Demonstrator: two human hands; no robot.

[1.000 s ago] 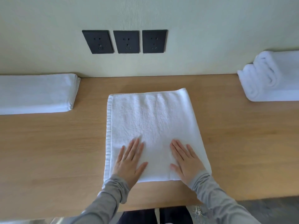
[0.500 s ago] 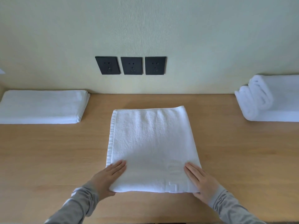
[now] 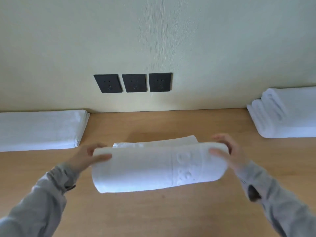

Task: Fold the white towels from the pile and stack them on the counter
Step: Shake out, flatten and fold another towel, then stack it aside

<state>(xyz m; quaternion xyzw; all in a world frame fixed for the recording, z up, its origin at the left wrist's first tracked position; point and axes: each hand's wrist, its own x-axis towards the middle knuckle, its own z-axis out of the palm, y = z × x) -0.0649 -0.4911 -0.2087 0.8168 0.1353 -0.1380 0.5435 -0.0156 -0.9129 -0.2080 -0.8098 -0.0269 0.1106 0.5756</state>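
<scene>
Head view: towel (image 3: 153, 168) at centre, near half lifted and curling toward twelve o'clock, far half on the counter (image 3: 153, 214).
Left hand (image 3: 84, 158): pinching the lifted edge at nine o'clock.
Right hand (image 3: 230, 153): pinching it at three o'clock.
Handling: light, soft, floppy; hold both corners, or the middle sags.

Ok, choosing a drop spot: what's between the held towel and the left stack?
Bare counter, plus the left hand gripping the towel; head view shows it.
</scene>
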